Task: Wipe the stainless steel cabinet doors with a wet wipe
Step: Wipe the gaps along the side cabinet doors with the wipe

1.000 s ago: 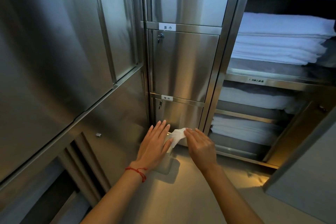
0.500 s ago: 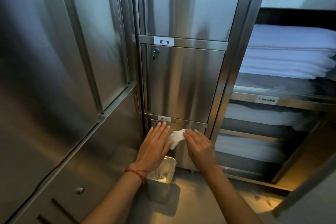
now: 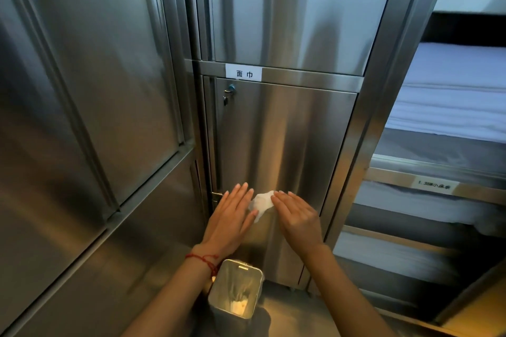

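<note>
Two hands hold a crumpled wet wipe against the lower part of a steel cabinet door.

Nearest, a small square metal bin (image 3: 236, 293) stands open on the floor below the wrists; a red string bracelet (image 3: 204, 259) circles the left wrist; above it the left hand (image 3: 229, 217) lies flat with fingers straight and together, its fingertips at the left edge of the white wet wipe (image 3: 261, 204); the right hand (image 3: 297, 215) has fingers extended, touching the wipe's right edge, so the wipe sits between the two hands on the cabinet door (image 3: 284, 145); higher on that door, a small lock (image 3: 229, 90) near its top left corner; over it, a white label (image 3: 243, 73) on the crossbar; to the right, open shelves with folded white linens (image 3: 449, 96).
</note>
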The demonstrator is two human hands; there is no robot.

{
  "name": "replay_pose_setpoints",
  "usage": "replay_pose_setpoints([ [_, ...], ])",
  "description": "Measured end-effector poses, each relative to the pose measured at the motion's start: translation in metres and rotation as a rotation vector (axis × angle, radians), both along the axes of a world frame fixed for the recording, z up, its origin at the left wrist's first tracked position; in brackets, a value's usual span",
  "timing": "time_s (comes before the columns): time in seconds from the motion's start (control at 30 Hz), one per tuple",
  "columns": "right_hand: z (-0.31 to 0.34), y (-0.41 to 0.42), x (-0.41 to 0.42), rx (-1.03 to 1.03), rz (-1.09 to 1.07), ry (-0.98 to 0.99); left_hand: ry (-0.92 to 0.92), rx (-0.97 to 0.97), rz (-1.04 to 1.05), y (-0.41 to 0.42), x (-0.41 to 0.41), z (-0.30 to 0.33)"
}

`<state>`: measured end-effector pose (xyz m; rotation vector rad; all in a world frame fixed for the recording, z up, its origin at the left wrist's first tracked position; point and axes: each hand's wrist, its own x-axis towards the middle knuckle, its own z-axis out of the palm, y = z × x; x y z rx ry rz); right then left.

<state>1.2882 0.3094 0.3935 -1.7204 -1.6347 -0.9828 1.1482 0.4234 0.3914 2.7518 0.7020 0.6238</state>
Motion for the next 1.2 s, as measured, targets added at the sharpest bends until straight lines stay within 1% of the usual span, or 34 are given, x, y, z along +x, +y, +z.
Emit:
replay_pose_setpoints([
  [0.13, 0.006, 0.029, 0.044, -0.025, 0.053, 0.007, 0.016, 0.014, 0.037, 0.018, 0.033, 0.013],
  [0.2, 0.012, 0.045, 0.063, -0.036, 0.074, 0.009, -0.008, 0.035, 0.058, 0.03, 0.047, 0.018],
  [0.4, 0.021, 0.09, 0.094, 0.002, 0.122, -0.003, 0.002, 0.063, 0.123, 0.065, 0.071, 0.032],
  [0.53, 0.028, 0.117, 0.104, 0.025, 0.131, -0.012, -0.004, 0.051, 0.15, 0.091, 0.083, 0.042],
  [0.67, 0.038, 0.143, 0.112, 0.07, 0.12, -0.031, -0.026, 0.055, 0.134, 0.118, 0.093, 0.05],
  [0.87, 0.059, 0.19, 0.114, 0.123, 0.119, -0.052, -0.106, 0.08, 0.094, 0.174, 0.101, 0.068],
  [1.0, 0.075, 0.22, 0.11, 0.203, 0.135, -0.091, -0.153, 0.091, 0.084, 0.204, 0.1, 0.083],
  [1.2, 0.094, 0.248, 0.106, 0.267, 0.1, -0.121, -0.202, 0.097, 0.052, 0.228, 0.098, 0.107],
])
